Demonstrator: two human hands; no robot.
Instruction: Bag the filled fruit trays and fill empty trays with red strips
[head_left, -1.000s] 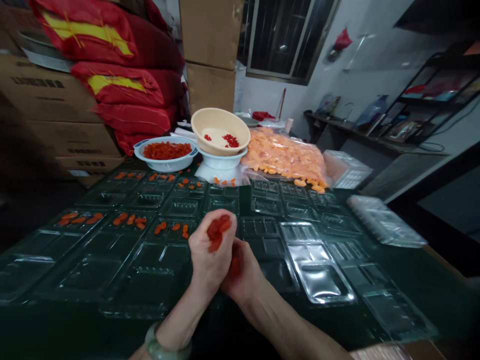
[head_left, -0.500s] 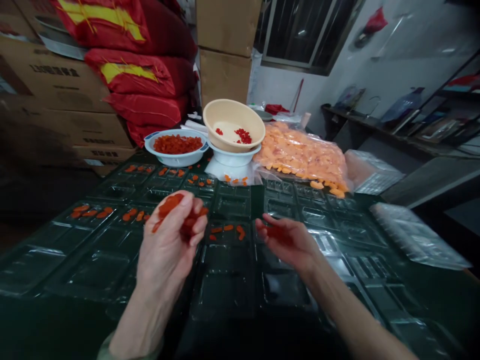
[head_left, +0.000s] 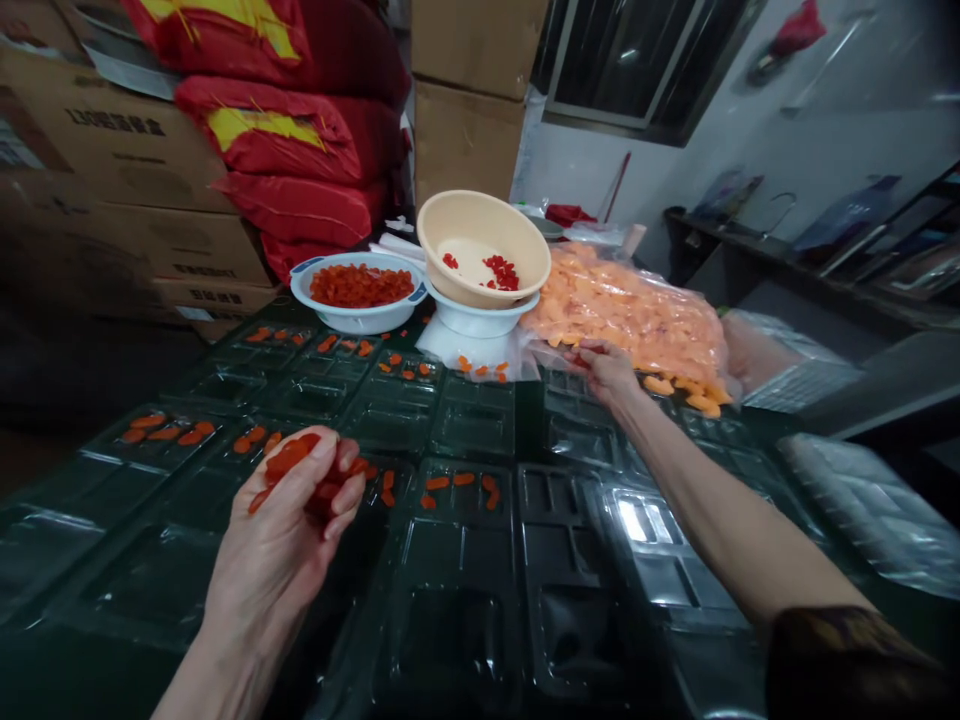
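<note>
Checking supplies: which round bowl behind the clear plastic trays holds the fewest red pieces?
The tilted beige bowl on a white bowl holds only a few; the blue-trimmed white bowl beside it is full.

Head-worn camera looks forward and down over plastic trays [head_left: 465,415].

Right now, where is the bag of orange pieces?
The clear bag of orange pieces sits right of the beige bowl in the head view, its near edge at the right hand.
</note>
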